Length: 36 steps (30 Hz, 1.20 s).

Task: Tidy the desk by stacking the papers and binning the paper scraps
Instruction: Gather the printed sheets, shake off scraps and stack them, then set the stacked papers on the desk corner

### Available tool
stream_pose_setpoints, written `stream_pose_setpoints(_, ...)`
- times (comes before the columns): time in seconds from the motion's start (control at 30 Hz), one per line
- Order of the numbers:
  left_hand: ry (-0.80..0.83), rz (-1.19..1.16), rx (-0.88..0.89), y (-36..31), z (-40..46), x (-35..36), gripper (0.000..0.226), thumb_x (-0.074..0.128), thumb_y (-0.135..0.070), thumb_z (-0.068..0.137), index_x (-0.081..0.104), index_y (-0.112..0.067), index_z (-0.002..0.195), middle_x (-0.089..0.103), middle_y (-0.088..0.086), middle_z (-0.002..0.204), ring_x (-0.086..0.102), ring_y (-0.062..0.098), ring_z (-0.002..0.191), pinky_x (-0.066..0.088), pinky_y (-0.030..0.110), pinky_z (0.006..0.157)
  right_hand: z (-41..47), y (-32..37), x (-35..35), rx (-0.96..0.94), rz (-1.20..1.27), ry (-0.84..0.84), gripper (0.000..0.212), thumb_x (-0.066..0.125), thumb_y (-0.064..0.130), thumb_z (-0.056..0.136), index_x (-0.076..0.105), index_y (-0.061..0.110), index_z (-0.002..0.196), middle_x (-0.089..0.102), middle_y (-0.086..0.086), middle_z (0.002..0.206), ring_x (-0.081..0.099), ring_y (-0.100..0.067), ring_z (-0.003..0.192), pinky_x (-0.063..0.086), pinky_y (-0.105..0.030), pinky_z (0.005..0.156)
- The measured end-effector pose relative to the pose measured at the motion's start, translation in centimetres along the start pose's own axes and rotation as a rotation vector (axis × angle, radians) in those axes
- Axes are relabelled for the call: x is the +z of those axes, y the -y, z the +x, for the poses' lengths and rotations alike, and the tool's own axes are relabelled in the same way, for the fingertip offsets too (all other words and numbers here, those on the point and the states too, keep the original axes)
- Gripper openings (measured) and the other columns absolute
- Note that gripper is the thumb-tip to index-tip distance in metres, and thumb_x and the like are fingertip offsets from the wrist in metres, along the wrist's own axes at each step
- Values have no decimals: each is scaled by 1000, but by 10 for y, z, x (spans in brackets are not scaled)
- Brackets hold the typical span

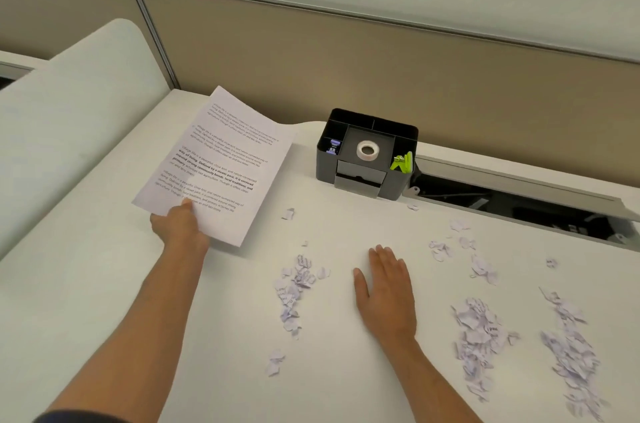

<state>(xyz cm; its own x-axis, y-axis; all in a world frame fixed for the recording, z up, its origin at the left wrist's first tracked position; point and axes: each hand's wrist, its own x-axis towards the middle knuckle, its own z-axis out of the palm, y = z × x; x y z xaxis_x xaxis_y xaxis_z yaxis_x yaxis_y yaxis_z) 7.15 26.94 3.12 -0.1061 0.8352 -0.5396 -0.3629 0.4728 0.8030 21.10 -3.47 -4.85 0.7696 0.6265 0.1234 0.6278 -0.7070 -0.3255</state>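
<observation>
Nearest you, torn paper scraps (pixel 479 336) lie in loose piles across the white counter (pixel 104 284), most of them to your right, with a smaller pile (pixel 294 287) between your arms. Your right hand (pixel 386 291) rests flat on the counter, its fingers (pixel 379 258) straight and close together. Farther out, your left hand (pixel 180 225) pinches the near edge of a printed sheet (pixel 218 162), lifted and tilted. Beyond stands a black organiser (pixel 367 152) holding a tape roll (pixel 368 149).

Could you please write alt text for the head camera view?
The left hand holds a printed sheet above a white desk, while the right hand rests flat among torn paper scraps. A black organizer with a tape roll stands behind.
</observation>
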Motion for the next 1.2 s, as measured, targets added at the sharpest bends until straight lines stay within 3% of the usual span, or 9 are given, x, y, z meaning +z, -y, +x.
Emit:
stream_pose_setpoints(0.27,-79,28,3,9,21,54,51,51,5,88,44,-17,134,59,-3,113,63,17,92,56,34,81,4,0,3,12,-28,19,63,29,47,96,47,8,142,45,-6,149,36,-18,142,10,-32,120)
stream_pose_setpoints(0.47,-125,96,1,17,24,68,45,49,0,89,48,-16,132,59,-4,108,61,16,87,49,26,68,4,-1,5,17,-38,16,62,31,47,96,51,7,139,48,-6,147,39,-19,140,12,-33,119)
stream_pose_setpoints(0.73,-93,225,-39,20,31,62,44,72,-7,84,59,-13,125,66,0,112,64,19,91,54,31,81,4,-1,6,18,-42,15,61,32,47,95,53,7,137,49,-6,146,40,-19,140,13,-34,119)
stream_pose_setpoints(0.97,-3,130,-125,9,32,54,40,62,1,88,56,-13,125,67,7,115,67,24,99,58,45,86,5,0,5,21,-33,13,61,32,47,95,53,8,138,50,-6,146,41,-19,139,15,-34,118)
stream_pose_setpoints(1.1,45,152,-118,3,27,45,41,56,4,88,55,-9,128,67,9,112,68,25,100,58,40,83,5,1,3,25,-19,19,61,31,47,96,50,9,140,48,-5,147,38,-18,141,12,-33,119)
stream_pose_setpoints(1.2,36,185,-96,10,24,34,28,58,3,86,59,-8,113,67,6,99,67,22,95,57,32,84,5,1,2,22,-12,11,62,29,47,96,49,9,140,47,-6,148,37,-18,142,12,-34,119)
